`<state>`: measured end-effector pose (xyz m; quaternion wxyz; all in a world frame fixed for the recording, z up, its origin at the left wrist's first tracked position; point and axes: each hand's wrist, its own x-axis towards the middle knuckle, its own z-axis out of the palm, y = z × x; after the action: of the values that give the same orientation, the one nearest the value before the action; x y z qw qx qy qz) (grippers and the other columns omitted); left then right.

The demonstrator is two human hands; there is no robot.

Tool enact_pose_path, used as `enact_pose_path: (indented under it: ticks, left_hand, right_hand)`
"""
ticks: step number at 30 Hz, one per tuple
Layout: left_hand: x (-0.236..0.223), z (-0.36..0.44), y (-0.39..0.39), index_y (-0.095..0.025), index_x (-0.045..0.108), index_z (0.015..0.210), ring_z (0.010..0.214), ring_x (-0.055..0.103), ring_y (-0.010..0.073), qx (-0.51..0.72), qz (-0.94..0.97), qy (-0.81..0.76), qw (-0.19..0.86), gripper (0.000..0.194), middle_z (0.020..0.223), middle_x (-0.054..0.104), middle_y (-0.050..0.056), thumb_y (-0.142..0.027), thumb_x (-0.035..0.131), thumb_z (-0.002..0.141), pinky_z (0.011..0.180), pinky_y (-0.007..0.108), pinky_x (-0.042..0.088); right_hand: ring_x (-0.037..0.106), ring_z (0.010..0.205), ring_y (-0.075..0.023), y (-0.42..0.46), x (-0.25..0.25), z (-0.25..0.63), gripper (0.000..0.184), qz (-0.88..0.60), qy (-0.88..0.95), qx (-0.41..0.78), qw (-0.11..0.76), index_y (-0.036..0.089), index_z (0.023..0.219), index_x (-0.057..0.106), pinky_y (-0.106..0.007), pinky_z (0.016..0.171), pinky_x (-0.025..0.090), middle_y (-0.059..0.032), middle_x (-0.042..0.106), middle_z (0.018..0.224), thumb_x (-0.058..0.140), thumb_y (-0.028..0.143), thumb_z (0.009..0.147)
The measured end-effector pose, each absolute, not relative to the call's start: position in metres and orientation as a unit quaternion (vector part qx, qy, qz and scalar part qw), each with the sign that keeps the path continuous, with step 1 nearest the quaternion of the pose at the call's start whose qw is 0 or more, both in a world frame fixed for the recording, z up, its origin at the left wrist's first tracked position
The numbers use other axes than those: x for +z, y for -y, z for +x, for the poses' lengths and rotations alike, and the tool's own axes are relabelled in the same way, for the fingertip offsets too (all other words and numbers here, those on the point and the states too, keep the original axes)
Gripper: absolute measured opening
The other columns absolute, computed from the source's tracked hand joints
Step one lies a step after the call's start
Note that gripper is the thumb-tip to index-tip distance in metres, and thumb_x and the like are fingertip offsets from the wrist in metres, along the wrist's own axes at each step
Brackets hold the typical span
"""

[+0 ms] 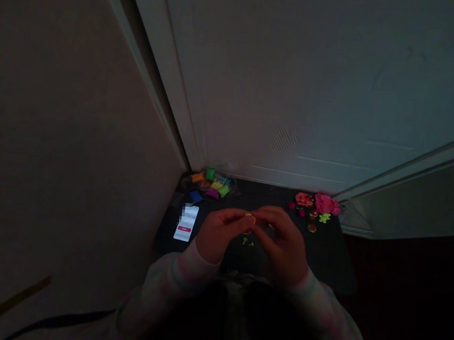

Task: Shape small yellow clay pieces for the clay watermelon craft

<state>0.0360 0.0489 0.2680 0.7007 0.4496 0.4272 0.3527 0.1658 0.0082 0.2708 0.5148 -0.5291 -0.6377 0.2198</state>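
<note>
A small yellow piece (249,214), seemingly of modelling clay, is pinched between the fingertips of both hands over the dark table. My left hand (218,233) is closed on it from one side, the thumb lying across the front and hiding much of it. From the other side, the thumb and forefinger of my right hand (284,245) close on the same piece. Just below the fingertips, two tiny yellow-green bits (248,242) lie on the tabletop. The exact shape of the held piece is too dim to make out.
A clear bag with several coloured packets (213,183) lies at the back left, a blue packet (195,197) beside it. A lit phone (186,223) is at the left edge. Pink flowers (326,204) and small coloured shapes (312,227) sit back right. Walls enclose the table (322,256).
</note>
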Motion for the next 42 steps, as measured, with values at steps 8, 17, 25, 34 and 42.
enact_pose_path:
  ticks: [8,17,25,34,42]
  left_hand:
    - [0.272,0.035,-0.050,-0.016,0.068,0.068,0.064,0.060,0.0136,0.368,0.490,-0.429,0.664,0.016,0.063,0.067,0.001,-0.031,0.063,0.068,0.064,0.025,0.046]
    - [0.271,0.034,-0.050,-0.015,0.070,0.077,0.068,0.061,0.0139,0.346,0.480,-0.438,0.677,0.023,0.072,0.069,0.002,-0.034,0.063,0.068,0.064,0.024,0.047]
    - [0.277,0.033,-0.047,-0.017,0.069,0.080,0.073,0.061,0.0146,0.341,0.596,-0.448,0.573,0.016,0.076,0.069,0.002,-0.026,0.057,0.073,0.069,0.024,0.046]
    - [0.276,0.036,-0.046,-0.018,0.068,0.083,0.074,0.064,0.0152,0.351,0.570,-0.454,0.588,0.017,0.079,0.071,0.002,-0.025,0.060,0.071,0.069,0.024,0.049]
    - [0.273,0.037,-0.047,-0.016,0.064,0.071,0.061,0.062,0.0114,0.397,0.484,-0.466,0.626,0.007,0.065,0.067,0.000,-0.022,0.062,0.067,0.060,0.021,0.049]
  right_hand:
    - [0.055,0.077,-0.0140,-0.005,0.270,0.165,0.020,-0.524,0.636,0.275,0.495,0.024,0.097,0.059,-0.028,0.067,0.046,-0.0028,0.059,0.085,0.056,0.021,0.078]
    - [0.055,0.079,-0.0148,-0.007,0.268,0.170,0.016,-0.526,0.593,0.326,0.514,0.025,0.093,0.062,-0.028,0.066,0.044,-0.0029,0.058,0.086,0.056,0.023,0.078]
    - [0.055,0.075,-0.0138,-0.009,0.270,0.169,0.014,-0.536,0.542,0.383,0.522,0.026,0.088,0.065,-0.027,0.063,0.043,-0.0019,0.059,0.085,0.060,0.026,0.075]
    - [0.053,0.068,-0.0112,-0.015,0.266,0.157,0.007,-0.528,0.328,0.497,0.606,0.022,0.068,0.065,-0.025,0.064,0.041,0.0017,0.059,0.071,0.068,0.026,0.064]
    - [0.055,0.062,-0.0127,-0.016,0.258,0.148,0.022,-0.495,0.243,0.587,0.592,0.019,0.073,0.064,-0.029,0.060,0.044,0.0001,0.062,0.066,0.066,0.039,0.063]
